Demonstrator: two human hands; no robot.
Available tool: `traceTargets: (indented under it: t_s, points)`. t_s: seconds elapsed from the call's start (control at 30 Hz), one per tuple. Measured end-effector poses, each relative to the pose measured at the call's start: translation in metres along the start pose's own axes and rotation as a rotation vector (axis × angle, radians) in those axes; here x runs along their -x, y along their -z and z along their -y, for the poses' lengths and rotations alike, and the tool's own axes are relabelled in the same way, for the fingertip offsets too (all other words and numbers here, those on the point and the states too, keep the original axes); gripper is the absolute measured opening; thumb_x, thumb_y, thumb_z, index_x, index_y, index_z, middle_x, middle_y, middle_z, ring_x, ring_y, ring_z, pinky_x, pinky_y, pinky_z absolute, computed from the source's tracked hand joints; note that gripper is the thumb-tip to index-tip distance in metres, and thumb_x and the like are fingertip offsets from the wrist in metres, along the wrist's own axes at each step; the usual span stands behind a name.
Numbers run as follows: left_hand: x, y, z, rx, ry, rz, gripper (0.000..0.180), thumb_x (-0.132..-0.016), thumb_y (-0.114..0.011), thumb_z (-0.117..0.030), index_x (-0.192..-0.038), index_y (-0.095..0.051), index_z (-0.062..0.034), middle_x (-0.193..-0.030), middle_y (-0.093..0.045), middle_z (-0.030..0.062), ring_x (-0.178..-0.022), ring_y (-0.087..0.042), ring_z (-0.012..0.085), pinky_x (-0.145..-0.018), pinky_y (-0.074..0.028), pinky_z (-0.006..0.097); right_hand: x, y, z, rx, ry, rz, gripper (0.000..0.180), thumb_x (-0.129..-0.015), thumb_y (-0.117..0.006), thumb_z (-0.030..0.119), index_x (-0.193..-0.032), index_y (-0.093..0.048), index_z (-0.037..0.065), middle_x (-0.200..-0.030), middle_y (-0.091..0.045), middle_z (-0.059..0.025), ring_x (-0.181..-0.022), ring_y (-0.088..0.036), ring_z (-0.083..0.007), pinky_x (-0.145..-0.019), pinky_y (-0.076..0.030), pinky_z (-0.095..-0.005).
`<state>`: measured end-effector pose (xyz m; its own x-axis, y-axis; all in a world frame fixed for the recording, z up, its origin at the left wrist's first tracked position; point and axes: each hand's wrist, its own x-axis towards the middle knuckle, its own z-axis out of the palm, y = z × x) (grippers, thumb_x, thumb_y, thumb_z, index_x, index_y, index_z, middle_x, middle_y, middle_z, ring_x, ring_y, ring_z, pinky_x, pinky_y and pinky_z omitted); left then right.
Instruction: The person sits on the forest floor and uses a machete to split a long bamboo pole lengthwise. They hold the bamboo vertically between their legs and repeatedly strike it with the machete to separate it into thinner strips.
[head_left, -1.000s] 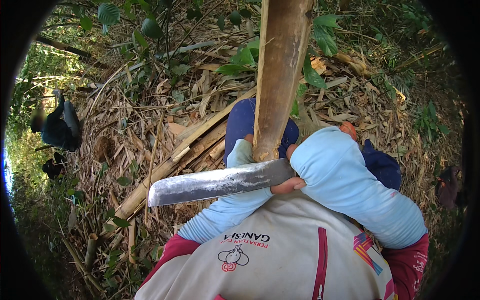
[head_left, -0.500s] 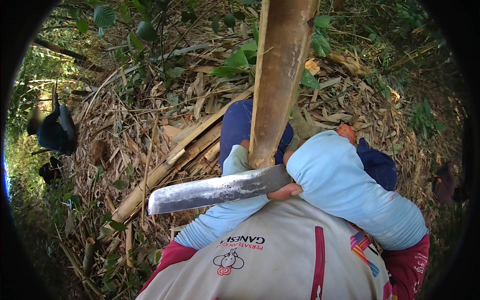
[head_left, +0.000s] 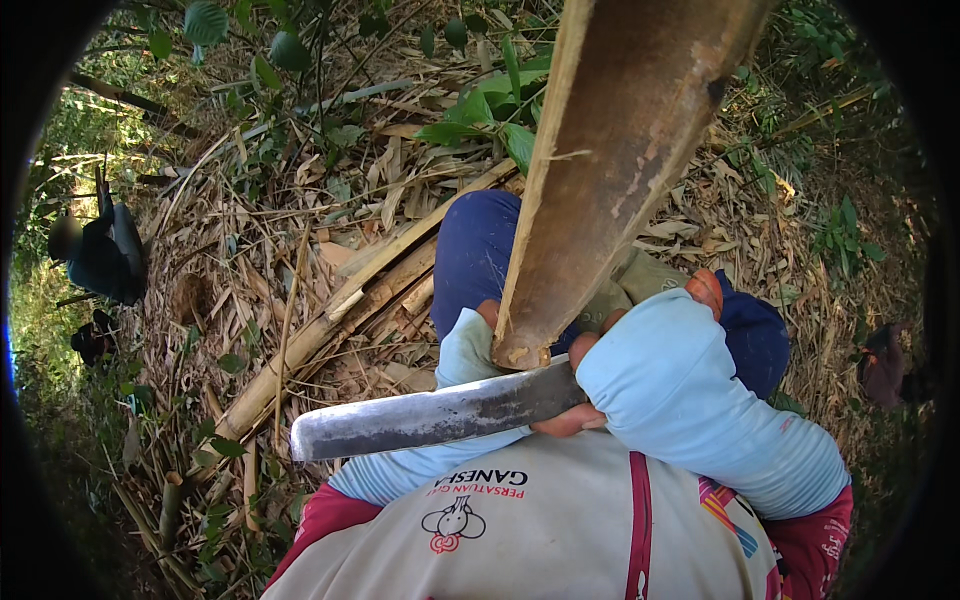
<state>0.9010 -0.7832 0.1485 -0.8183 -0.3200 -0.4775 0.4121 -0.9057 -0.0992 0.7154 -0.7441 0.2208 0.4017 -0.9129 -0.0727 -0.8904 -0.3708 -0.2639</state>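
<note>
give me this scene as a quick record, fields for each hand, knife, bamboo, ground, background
left hand: beside split bamboo, mostly hidden, grip unclear
right hand: holds knife
knife: broad blade pointing left; contact with bamboo unclear
bamboo: trough-shaped, hollow side showing, lower end near blade
ground: dry leaves, pole
background: another person, far left
</note>
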Motion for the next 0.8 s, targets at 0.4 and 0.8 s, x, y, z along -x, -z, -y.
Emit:
traceTargets:
  t_s: [0.4,0.8]
  points:
    - [-0.010,-0.001,0.005,-1.526,-0.733,-0.096,0.094,-0.046,-0.098,-0.037,-0.112,-0.047,0.0045,-0.104,-0.060,0.0086,-0.096,-0.060,0.0128,-0.083,-0.048,0.027,0.012,-0.013,-0.006,-0.131,-0.023,-0.128,0.049,-0.075,-0.065,0.056,-0.069,-0.061,0.008,-0.056,-0.053,-0.0085,-0.054,-0.059,-0.0286,-0.051,-0.043,-0.0431]
    - [-0.007,-0.013,0.013,-1.398,-0.646,-0.136,0.093,-0.053,-0.096,-0.032,-0.120,-0.042,0.0046,-0.108,-0.061,0.0095,-0.098,-0.061,0.0163,-0.086,-0.049,0.028,0.015,-0.006,-0.007,-0.108,-0.010,-0.139,0.038,-0.082,-0.065,0.043,-0.070,-0.062,0.007,-0.058,-0.056,-0.0084,-0.055,-0.060,-0.0287,-0.049,-0.042,-0.0426]
